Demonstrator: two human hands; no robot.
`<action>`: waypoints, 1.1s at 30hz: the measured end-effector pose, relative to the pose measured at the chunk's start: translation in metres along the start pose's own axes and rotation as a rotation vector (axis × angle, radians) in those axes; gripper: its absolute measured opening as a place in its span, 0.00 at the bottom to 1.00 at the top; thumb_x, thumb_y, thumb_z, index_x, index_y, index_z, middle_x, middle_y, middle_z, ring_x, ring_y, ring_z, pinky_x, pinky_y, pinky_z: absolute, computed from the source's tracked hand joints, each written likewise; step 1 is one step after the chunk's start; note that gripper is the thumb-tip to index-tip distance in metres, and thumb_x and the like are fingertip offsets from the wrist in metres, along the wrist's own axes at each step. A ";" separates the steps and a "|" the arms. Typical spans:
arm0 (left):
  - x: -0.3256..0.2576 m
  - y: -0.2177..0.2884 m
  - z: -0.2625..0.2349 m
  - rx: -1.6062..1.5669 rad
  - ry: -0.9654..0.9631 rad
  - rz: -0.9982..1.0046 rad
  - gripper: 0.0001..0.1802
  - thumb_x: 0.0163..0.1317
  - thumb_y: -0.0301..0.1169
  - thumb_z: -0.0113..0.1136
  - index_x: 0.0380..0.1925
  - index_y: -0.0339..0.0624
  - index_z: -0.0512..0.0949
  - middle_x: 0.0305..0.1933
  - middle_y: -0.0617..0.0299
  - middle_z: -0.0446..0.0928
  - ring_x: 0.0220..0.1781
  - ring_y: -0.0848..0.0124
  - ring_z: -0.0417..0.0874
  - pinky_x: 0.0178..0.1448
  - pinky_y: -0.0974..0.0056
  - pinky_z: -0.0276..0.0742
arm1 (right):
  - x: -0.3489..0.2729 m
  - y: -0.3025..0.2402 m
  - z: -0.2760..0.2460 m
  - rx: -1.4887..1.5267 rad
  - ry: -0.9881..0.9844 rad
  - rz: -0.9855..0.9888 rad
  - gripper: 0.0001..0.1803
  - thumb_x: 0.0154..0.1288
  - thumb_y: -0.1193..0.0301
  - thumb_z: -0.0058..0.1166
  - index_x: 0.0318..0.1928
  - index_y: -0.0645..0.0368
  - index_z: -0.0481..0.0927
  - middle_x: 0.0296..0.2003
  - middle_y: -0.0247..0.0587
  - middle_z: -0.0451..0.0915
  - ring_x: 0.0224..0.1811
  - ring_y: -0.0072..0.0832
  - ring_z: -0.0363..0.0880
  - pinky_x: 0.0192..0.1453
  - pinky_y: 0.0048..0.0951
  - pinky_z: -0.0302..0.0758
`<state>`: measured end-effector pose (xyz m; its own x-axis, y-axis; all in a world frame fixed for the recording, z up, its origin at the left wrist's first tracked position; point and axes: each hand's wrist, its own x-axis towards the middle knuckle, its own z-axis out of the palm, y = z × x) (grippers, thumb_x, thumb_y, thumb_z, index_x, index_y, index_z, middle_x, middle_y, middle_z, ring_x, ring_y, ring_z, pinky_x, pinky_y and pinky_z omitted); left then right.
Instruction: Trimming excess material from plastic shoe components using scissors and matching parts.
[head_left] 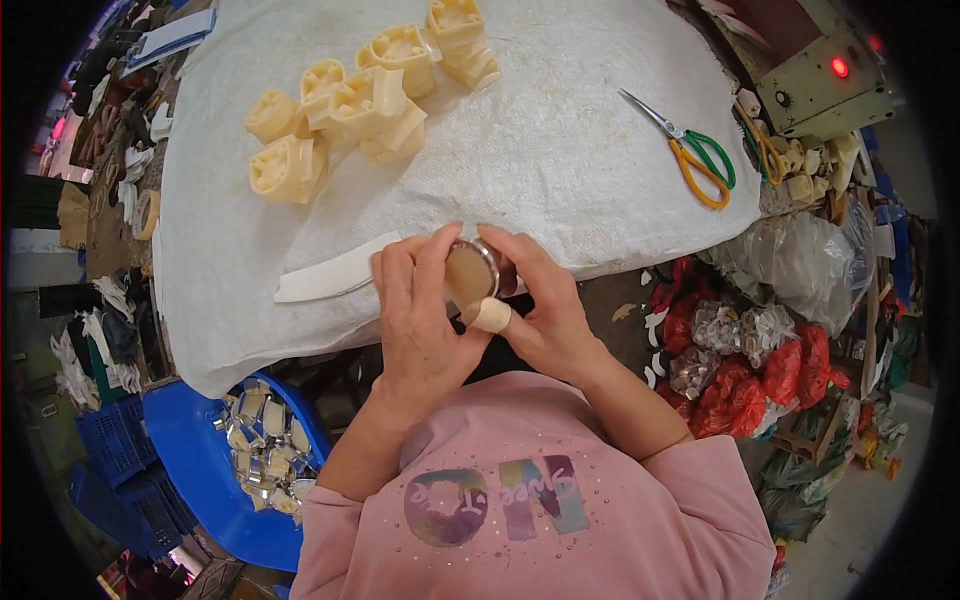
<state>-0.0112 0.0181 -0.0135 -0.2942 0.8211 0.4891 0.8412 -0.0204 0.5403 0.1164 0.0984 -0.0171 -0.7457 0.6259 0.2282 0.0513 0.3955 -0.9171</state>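
Near the front edge of the cloth-covered table, both hands hold one short round piece [468, 272] with a shiny silver rim and a tan face. My left hand [415, 325] has its fingers closed on the piece's left side. On the other side my right hand [550, 305] grips it, with a beige wrap on the thumb. Both thumbs are at its lower edge. The piece's far side is partly hidden by the fingers. A curved white strip [330, 275] lies flat on the cloth, its right end beside my left fingers. Farther back stand several cream moulded plastic pieces [287, 168] in a cluster.
Scissors [690, 160] with green and orange handles lie on the white cloth [560, 130]. A blue basin [185, 440] of silver-and-cream pieces is at lower left. Red plastic bags [725, 395] sit at lower right. A metal box [825, 90] with a red light stands far right.
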 end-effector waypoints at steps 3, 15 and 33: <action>-0.001 -0.009 -0.003 -0.625 -0.205 -0.338 0.35 0.42 0.27 0.71 0.54 0.37 0.68 0.42 0.55 0.71 0.42 0.64 0.74 0.46 0.62 0.71 | -0.001 -0.001 -0.009 -0.036 0.053 -0.172 0.35 0.56 0.68 0.62 0.63 0.59 0.63 0.39 0.46 0.73 0.39 0.38 0.72 0.42 0.32 0.72; -0.009 -0.030 0.002 -1.992 -0.166 -0.664 0.42 0.49 0.29 0.68 0.61 0.37 0.56 0.53 0.42 0.65 0.61 0.49 0.68 0.65 0.58 0.71 | -0.017 0.058 -0.112 -0.076 0.468 0.037 0.18 0.63 0.80 0.50 0.54 0.64 0.72 0.36 0.32 0.74 0.39 0.20 0.72 0.51 0.23 0.69; -0.007 -0.025 0.011 -1.637 -0.193 -0.726 0.42 0.47 0.33 0.74 0.59 0.35 0.61 0.53 0.50 0.72 0.58 0.55 0.75 0.60 0.61 0.76 | 0.005 0.093 -0.213 -1.040 0.344 0.277 0.25 0.54 0.83 0.46 0.56 0.61 0.72 0.51 0.54 0.75 0.55 0.48 0.71 0.60 0.41 0.67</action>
<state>-0.0254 0.0197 -0.0384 -0.2095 0.9673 -0.1427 -0.7080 -0.0494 0.7045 0.2592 0.2820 -0.0318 -0.4085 0.8672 0.2847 0.8341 0.4814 -0.2693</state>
